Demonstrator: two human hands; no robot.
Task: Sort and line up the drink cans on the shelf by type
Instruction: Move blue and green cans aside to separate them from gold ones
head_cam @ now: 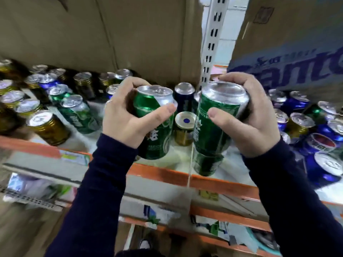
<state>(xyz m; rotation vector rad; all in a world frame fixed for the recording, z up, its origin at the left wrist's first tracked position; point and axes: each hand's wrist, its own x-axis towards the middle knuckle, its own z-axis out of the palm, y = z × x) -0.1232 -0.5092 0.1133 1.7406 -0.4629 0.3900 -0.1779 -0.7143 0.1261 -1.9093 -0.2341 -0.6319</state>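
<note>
While both dark-sleeved forearms rise side by side, each hand is wrapped round one green can. Left hand (126,115): thumb across the front, fingers curled over the rim of the left green can (157,130), which is held just left of the gold can (184,128). Right hand (246,115): same clasp on the right green can (213,123), just right of the gold can. Farther out on either side of the gold can stand mixed gold, green and blue cans.

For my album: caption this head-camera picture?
Left hand grips the left green can, right hand the right green can, above a cluttered shelf.
</note>
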